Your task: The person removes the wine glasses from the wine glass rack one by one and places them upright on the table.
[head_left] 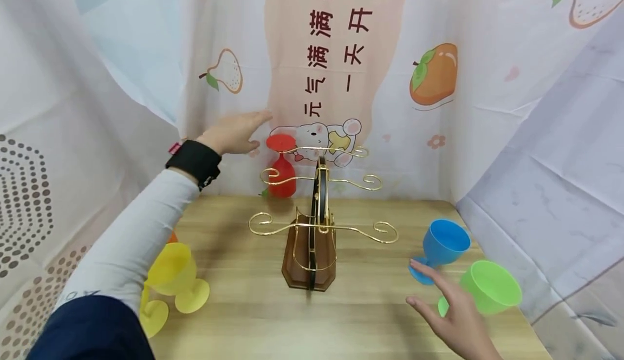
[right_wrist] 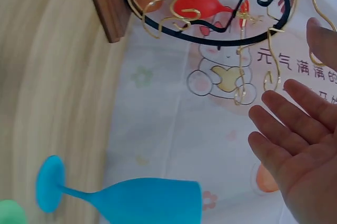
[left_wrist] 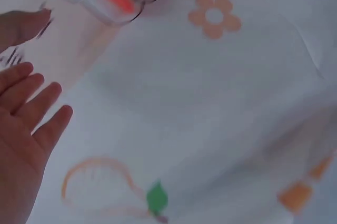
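Observation:
My left hand (head_left: 236, 132) is raised at the back left, fingers extended, holding nothing. Close to its right, a red plastic goblet (head_left: 284, 178) hangs upside down from the far left arm of a stemware rack (head_left: 292, 268). The rack has curled gold wire arms, a black curved frame and a brown wooden base. Over the right side of the table, my right hand (head_left: 458, 316) has its fingers spread around nothing. Beside its fingertips stands a blue goblet (head_left: 446, 243), upright. A light green goblet (head_left: 492, 289) stands behind that hand, partly covered by it.
Yellow goblets (head_left: 170, 268) stand at the left, partly hidden by my left sleeve (head_left: 131, 241); a bit of orange (head_left: 173, 237) peeks out behind them. A white printed curtain (head_left: 234, 35) encloses the wooden table (head_left: 244, 316) at the back and sides.

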The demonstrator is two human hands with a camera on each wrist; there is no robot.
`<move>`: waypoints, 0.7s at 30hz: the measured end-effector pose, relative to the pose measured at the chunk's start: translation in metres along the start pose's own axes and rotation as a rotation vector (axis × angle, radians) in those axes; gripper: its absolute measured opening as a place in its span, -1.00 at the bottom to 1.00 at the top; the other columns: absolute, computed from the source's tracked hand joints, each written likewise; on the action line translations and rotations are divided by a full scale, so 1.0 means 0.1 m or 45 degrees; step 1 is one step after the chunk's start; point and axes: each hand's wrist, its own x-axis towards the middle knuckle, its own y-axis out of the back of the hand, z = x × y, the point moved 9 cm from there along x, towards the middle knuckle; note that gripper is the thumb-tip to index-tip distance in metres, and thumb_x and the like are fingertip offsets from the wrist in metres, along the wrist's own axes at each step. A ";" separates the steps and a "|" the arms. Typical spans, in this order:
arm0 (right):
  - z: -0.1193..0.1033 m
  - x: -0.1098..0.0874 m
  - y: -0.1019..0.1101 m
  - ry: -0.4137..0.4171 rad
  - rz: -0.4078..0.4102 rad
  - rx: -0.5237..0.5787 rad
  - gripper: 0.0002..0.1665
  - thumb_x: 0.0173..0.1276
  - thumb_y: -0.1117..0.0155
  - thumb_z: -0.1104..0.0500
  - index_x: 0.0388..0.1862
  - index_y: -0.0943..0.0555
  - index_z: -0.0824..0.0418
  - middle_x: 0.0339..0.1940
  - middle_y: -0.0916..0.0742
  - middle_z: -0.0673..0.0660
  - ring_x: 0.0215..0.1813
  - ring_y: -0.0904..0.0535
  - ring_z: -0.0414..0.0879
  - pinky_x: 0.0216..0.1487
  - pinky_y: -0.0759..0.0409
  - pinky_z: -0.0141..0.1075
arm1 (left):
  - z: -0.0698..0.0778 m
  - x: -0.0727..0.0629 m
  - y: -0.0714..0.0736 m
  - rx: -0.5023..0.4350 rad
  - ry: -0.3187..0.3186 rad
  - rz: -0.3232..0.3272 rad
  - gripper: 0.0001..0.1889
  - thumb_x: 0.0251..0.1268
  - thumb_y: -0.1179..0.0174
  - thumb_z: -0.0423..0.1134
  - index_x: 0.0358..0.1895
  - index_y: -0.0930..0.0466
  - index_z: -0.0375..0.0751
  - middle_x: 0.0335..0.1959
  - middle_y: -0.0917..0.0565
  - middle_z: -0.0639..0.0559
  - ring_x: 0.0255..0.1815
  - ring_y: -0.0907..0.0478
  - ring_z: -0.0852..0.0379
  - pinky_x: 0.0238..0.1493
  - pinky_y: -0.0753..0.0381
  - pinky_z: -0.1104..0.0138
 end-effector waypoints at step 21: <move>0.13 -0.27 -0.50 -0.070 -0.044 0.085 -0.26 -0.06 -0.56 0.28 0.19 -0.56 0.10 0.08 -0.73 -0.06 0.22 -0.44 -0.59 0.19 -0.28 -0.81 | 0.06 0.42 -0.77 0.051 -0.137 -0.069 -0.46 0.33 0.04 -0.45 0.39 -0.34 -0.16 0.36 -0.45 -0.17 0.10 -0.61 -0.17 0.16 -0.61 0.06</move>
